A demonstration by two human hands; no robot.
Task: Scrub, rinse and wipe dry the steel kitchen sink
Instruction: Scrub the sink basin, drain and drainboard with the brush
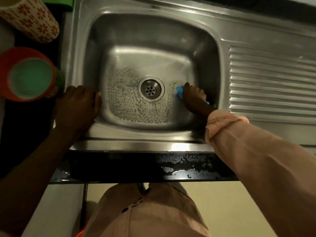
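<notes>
right hand (pixel 193 95) grip clamped on soft blue cloth (pixel 179 90) | sink (pixel 130 53) slick, rigid | left hand (pixel 77 106) fingers loose, braced on rim

Dim, warm-tinted light — soft glare on the sink (pixel 179 147) rim, wide-angle bending, slight blur.

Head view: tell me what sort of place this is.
Most likely a home kitchen: a steel sink with a ribbed drainboard set in a dark counter, and plastic cups beside it. The right hand holds a blue cloth.
</notes>
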